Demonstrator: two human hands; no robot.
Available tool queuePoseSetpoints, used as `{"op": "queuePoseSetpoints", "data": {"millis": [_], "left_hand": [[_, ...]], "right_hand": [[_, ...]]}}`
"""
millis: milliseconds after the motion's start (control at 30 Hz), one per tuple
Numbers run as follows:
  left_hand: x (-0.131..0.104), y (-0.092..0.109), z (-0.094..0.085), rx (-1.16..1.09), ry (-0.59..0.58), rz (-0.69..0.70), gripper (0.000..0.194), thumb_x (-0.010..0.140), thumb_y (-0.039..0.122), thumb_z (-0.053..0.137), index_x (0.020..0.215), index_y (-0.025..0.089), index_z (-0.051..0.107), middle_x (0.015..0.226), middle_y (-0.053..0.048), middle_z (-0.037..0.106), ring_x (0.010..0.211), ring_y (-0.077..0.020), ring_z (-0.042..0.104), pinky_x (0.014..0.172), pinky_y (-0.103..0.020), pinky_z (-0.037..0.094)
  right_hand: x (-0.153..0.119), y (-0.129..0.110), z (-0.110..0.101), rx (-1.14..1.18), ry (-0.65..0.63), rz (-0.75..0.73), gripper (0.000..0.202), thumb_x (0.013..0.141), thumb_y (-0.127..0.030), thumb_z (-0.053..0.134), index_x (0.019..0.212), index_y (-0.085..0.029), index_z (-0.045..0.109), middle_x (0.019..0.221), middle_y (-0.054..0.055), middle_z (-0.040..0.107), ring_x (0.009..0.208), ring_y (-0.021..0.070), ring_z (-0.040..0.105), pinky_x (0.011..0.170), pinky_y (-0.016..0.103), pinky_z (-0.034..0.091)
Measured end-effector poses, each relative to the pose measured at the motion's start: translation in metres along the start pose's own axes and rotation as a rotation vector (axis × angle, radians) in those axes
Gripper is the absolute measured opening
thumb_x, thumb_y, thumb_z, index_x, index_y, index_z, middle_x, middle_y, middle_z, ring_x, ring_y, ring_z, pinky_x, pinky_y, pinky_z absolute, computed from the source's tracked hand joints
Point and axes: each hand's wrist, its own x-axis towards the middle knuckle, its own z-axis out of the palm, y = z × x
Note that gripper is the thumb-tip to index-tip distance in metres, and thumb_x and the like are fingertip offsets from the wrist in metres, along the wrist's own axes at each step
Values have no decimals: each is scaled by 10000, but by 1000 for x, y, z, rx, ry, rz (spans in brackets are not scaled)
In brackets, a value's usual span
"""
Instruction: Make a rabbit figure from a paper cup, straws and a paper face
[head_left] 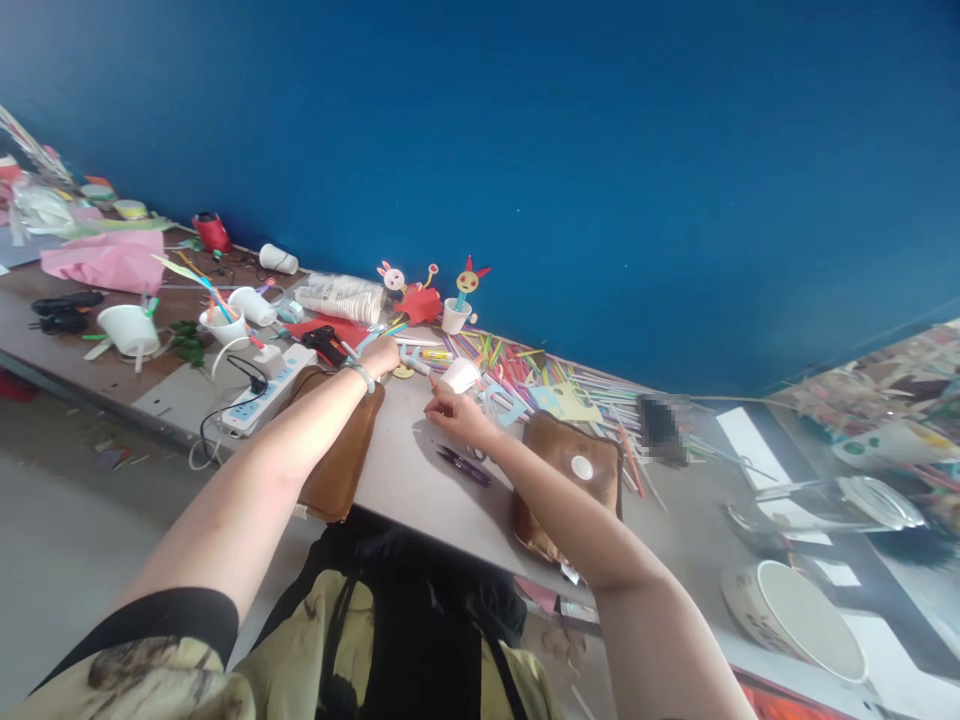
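Note:
My left hand (381, 355) reaches to the back of the table with its fingers curled closed; what they hold, if anything, is hidden. Just left of it lies a black glue gun (324, 345), and a small yellow cut-out (403, 372) is by its fingertips. My right hand (454, 415) is closed, thumb and fingers pinched, at a tilted white paper cup (460, 376) with orange sticks on it. The fingers seem to grip the cup's near side. Dark thread snips (465, 466) lie on the table below this hand.
Brown cushions (334, 450) (559, 450) lie under my forearms. A white power strip (271, 388) with cords is at left. Coloured sticks (510, 360), stacked paper cups (341, 298) and a decorated cup (455, 315) line the blue wall. A white bucket (802, 615) stands right.

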Motion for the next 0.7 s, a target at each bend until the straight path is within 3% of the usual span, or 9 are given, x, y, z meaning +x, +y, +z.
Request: {"op": "queuePoseSetpoints", "data": {"millis": [200,400,567,700], "left_hand": [[-7,8,-3,146,-31,-72,260,750,204,747,993,114,727,1116,-217,740,1072,-321,699,856,-317,502],[-8,8,-17,140,-45,-96,153,690,102,736,842,116,726,849,-187,749,946,-316,715,794,-325,491],[-14,5,-41,26,65,-45,48,711,107,708,724,140,675,809,-162,721,960,-321,686,781,-336,465],[-26,4,-55,-144,142,40,133,782,194,679,660,159,636,725,-96,684,863,-263,657,732,-306,442]], "right_hand": [[-5,-3,-1,1,-8,9,114,789,-226,625,808,-178,727,776,25,719,660,134,587,666,268,457],[-8,-4,-5,13,5,17,118,781,-239,622,788,-177,722,735,21,706,634,132,563,652,272,446],[-8,-4,-5,43,42,29,105,751,-244,630,764,-179,712,701,6,691,590,117,527,622,263,428],[-5,-1,-6,78,152,46,148,762,-300,633,792,-176,709,667,-1,660,590,120,506,610,265,415]]}}
